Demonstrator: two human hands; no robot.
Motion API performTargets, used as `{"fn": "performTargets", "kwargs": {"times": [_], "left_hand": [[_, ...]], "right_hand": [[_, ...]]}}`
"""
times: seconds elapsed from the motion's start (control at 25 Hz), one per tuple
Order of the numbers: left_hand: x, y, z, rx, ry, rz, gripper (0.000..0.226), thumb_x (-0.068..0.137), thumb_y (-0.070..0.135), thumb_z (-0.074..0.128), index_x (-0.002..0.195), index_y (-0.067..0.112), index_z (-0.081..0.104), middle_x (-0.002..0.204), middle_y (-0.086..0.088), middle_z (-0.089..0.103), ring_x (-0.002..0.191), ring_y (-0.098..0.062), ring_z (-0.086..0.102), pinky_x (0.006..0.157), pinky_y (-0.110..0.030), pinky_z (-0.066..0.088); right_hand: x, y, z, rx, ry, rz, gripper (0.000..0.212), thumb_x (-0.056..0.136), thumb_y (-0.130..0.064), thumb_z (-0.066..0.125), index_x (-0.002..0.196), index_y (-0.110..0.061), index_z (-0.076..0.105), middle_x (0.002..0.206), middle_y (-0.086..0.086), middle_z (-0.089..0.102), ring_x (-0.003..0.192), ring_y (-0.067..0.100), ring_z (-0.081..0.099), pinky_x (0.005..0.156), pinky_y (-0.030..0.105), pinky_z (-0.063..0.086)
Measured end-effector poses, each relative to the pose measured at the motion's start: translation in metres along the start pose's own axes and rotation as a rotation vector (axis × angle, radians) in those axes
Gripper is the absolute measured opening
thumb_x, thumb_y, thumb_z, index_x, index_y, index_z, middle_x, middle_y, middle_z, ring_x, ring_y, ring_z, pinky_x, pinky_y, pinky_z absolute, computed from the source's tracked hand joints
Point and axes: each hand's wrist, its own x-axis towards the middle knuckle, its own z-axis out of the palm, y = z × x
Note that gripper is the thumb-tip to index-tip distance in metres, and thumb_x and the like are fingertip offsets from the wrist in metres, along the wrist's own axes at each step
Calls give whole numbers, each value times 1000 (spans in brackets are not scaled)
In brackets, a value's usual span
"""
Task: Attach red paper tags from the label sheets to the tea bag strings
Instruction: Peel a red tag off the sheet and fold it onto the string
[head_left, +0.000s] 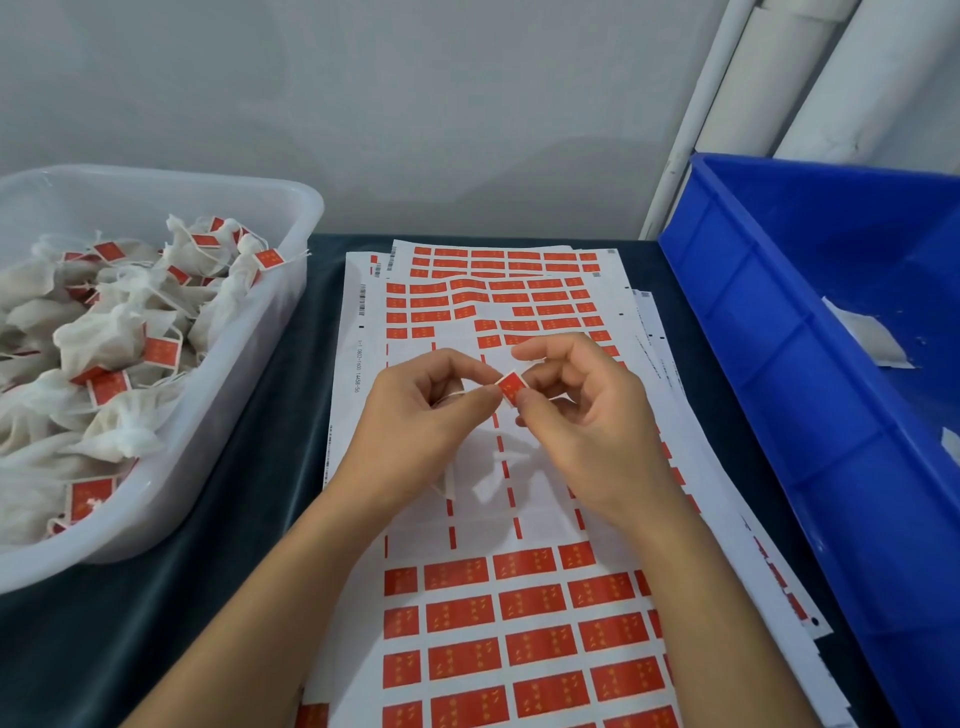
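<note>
A small red paper tag (512, 387) is held above the label sheets (524, 618), pinched from both sides. My left hand (415, 415) pinches its left edge with thumb and forefinger. My right hand (587, 415) pinches its right edge. A white tea bag (483, 480) hangs below my hands, partly hidden by them; its string is hard to make out. The sheets carry rows of red tags, with a bare stripped band under my hands.
A clear plastic tub (249, 332) at the left holds several tagged tea bags (109, 332). A blue crate (779, 332) stands at the right with white tea bags (867, 338) inside. Dark cloth (156, 623) covers the table. White pipes (769, 78) run up the wall behind.
</note>
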Motion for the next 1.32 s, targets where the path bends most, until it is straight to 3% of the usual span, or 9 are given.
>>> {"fn": "performTargets", "kwargs": {"times": [0.08, 0.28, 0.4, 0.6, 0.8, 0.92, 1.16, 1.32], "left_hand": [[-1, 1, 1, 27, 7, 11, 12, 94, 26, 73, 83, 29, 77, 58, 14, 60, 55, -1, 55, 57, -10, 46], [-3, 3, 1, 54, -20, 42, 14, 96, 21, 72, 84, 26, 77, 55, 20, 59, 53, 1, 54, 56, -9, 45], [-3, 4, 2, 59, -33, 42, 16, 96, 23, 72, 82, 29, 77, 56, 18, 60, 54, -1, 54, 57, -9, 45], [-4, 4, 2, 24, -30, 43, 16, 96, 28, 71, 82, 30, 78, 60, 13, 61, 56, -2, 54, 58, -11, 46], [-4, 4, 4, 11, -22, 63, 16, 97, 24, 71, 83, 28, 78, 54, 18, 56, 54, -1, 52, 57, -11, 46], [-5, 4, 5, 21, -27, 61, 16, 96, 26, 71, 83, 29, 79, 53, 15, 54, 54, -2, 52, 60, -11, 48], [-4, 5, 6, -18, -31, 31, 16, 97, 32, 69, 83, 36, 77, 71, 0, 68, 60, -2, 57, 61, -10, 48], [-5, 4, 5, -42, -34, 42, 16, 97, 28, 70, 83, 32, 77, 66, 6, 66, 59, -2, 57, 61, -11, 48]], "right_hand": [[0, 0, 0, -4, -2, 0, 27, 95, -19, 73, 115, -36, 65, 94, -17, 71, 94, 9, 71, 82, 22, 61], [-1, 0, 0, 13, -14, 37, 13, 94, -31, 67, 106, -36, 69, 93, -18, 72, 94, 8, 70, 78, 23, 61], [-1, 0, 1, -17, -13, 37, 9, 98, -26, 67, 95, -34, 70, 88, -18, 72, 91, 7, 69, 75, 21, 60], [0, 0, 1, -46, -8, 18, 10, 99, -23, 66, 93, -31, 69, 86, -18, 70, 89, 7, 68, 74, 15, 57], [0, -1, 2, 12, 8, 58, 12, 98, -20, 67, 93, -30, 71, 87, -15, 71, 90, 10, 69, 73, 23, 61], [0, -3, 1, 31, 5, 74, 13, 98, -17, 67, 91, -27, 71, 83, -13, 72, 85, 11, 71, 68, 19, 59], [-1, -6, -1, 196, -15, 171, 10, 100, -19, 66, 96, -23, 74, 86, -7, 76, 85, 14, 75, 68, 22, 61], [-1, -6, -1, 201, -27, 189, 11, 100, -18, 66, 96, -22, 74, 85, -6, 76, 85, 15, 75, 70, 25, 62]]}}
